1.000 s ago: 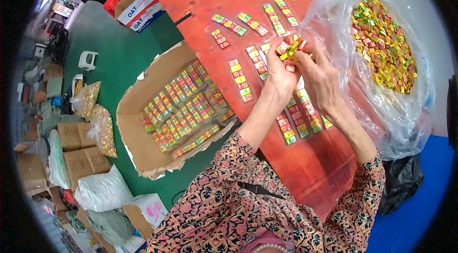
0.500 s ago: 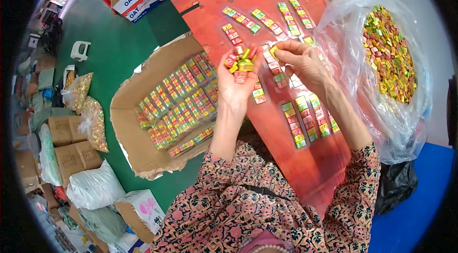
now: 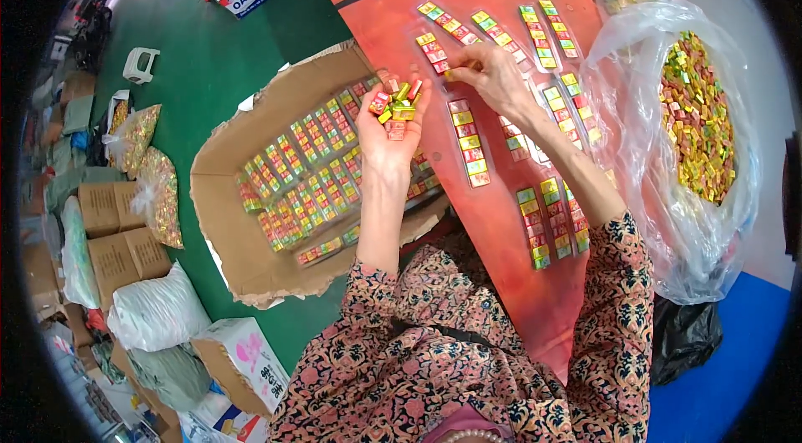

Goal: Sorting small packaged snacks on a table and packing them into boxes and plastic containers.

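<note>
Here the left hand cups loose candies palm-up, keeping them handy, while the right hand pinches one at a strip on the red table.

One head-worn fisheye view looks steeply down from above the red bench, close in; the open cardboard box sits left of it, edges bending toward the rim.

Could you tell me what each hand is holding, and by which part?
Left hand: loose candies cupped in its palm. Right hand: fingertips on a candy strip; grip unclear.
</note>
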### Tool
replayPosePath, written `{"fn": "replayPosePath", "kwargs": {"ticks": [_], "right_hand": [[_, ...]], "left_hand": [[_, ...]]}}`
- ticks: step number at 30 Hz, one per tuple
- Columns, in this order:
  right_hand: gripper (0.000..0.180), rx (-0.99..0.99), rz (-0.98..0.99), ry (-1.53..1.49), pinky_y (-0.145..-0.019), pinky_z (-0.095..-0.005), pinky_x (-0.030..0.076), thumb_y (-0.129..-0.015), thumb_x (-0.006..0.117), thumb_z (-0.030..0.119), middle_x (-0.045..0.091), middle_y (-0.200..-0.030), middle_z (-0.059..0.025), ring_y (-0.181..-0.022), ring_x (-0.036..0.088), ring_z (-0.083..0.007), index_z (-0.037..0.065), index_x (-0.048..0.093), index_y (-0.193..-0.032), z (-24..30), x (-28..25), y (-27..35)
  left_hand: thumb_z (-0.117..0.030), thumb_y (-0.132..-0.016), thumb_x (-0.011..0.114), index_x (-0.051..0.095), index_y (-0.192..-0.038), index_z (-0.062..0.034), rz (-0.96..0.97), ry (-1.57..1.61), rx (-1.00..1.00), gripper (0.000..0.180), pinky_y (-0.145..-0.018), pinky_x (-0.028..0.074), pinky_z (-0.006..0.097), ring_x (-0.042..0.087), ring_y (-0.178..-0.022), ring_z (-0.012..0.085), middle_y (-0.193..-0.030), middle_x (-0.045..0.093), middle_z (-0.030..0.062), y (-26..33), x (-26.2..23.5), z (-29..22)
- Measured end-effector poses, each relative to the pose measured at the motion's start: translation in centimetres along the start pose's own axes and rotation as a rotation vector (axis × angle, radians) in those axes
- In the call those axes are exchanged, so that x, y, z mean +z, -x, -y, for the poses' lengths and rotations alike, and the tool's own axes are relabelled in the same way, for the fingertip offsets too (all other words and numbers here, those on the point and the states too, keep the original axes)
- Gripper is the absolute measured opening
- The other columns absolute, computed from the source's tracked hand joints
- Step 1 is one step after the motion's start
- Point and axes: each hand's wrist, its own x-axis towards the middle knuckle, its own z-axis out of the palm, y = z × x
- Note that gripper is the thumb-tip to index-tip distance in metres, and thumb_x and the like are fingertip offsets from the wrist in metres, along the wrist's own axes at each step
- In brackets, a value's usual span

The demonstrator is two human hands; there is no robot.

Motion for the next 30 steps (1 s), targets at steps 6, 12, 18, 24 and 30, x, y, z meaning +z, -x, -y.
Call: {"fn": "replayPosePath", "kwargs": {"ticks": [6, 12, 18, 24, 30], "right_hand": [[0.013, -0.102, -0.102, 0.153, -0.062, -0.0355, 0.043, -0.073, 0.063, 0.006, 0.056, -0.075, -0.0139, -0.070, 0.057, -0.0248, 0.000, 0.064, -0.085, -0.2, 1.4, 0.0], [0.012, -0.154, -0.179, 0.252, -0.064, -0.0377, 0.043, -0.071, 0.063, 0.005, 0.056, -0.079, -0.0141, -0.074, 0.056, -0.0281, 0.000, 0.062, -0.083, -0.1, 0.8, 0.5], [0.013, -0.203, -0.164, 0.332, -0.063, -0.0385, 0.044, -0.071, 0.063, 0.005, 0.057, -0.079, -0.0150, -0.072, 0.057, -0.0307, -0.001, 0.062, -0.082, -0.4, 0.5, 0.6], [0.017, -0.058, -0.189, 0.144, -0.058, -0.0331, 0.043, -0.076, 0.063, 0.013, 0.060, -0.078, -0.0128, -0.066, 0.057, -0.0219, -0.003, 0.064, -0.082, 0.2, -0.8, 1.9], [0.024, 0.454, 0.010, -0.580, -0.059, -0.0214, 0.044, -0.088, 0.053, 0.017, 0.060, -0.087, -0.0034, -0.065, 0.052, -0.0074, 0.000, 0.056, -0.105, 0.0, -2.8, 2.2]], "left_hand": [[-0.016, -0.088, 0.042, 0.055, -0.091, -0.0018, 0.003, -0.022, -0.003, 0.019, -0.084, 0.049, 0.049, 0.059, -0.094, 0.0361, -0.094, 0.062, 0.0162, -0.2, 0.2, 0.3], [-0.015, -0.087, 0.045, 0.056, -0.087, -0.0016, 0.007, -0.056, 0.043, 0.017, -0.084, 0.049, 0.050, 0.060, -0.091, 0.0323, -0.088, 0.062, 0.0121, -0.2, 0.1, 0.6], [-0.015, -0.086, 0.047, 0.057, -0.084, -0.0011, -0.008, -0.080, 0.059, 0.018, -0.084, 0.048, 0.050, 0.060, -0.092, 0.0323, -0.086, 0.062, 0.0106, -0.1, 0.2, 0.8], [-0.016, -0.086, 0.046, 0.057, -0.083, -0.0007, 0.049, -0.075, 0.046, 0.018, -0.084, 0.049, 0.050, 0.059, -0.093, 0.0327, -0.086, 0.062, 0.0108, -0.2, -0.3, 0.9], [-0.017, -0.086, 0.046, 0.056, -0.083, -0.0001, 0.049, -0.124, 0.033, 0.020, -0.084, 0.049, 0.050, 0.059, -0.094, 0.0337, -0.088, 0.062, 0.0122, -0.3, -0.5, 0.6]]}}
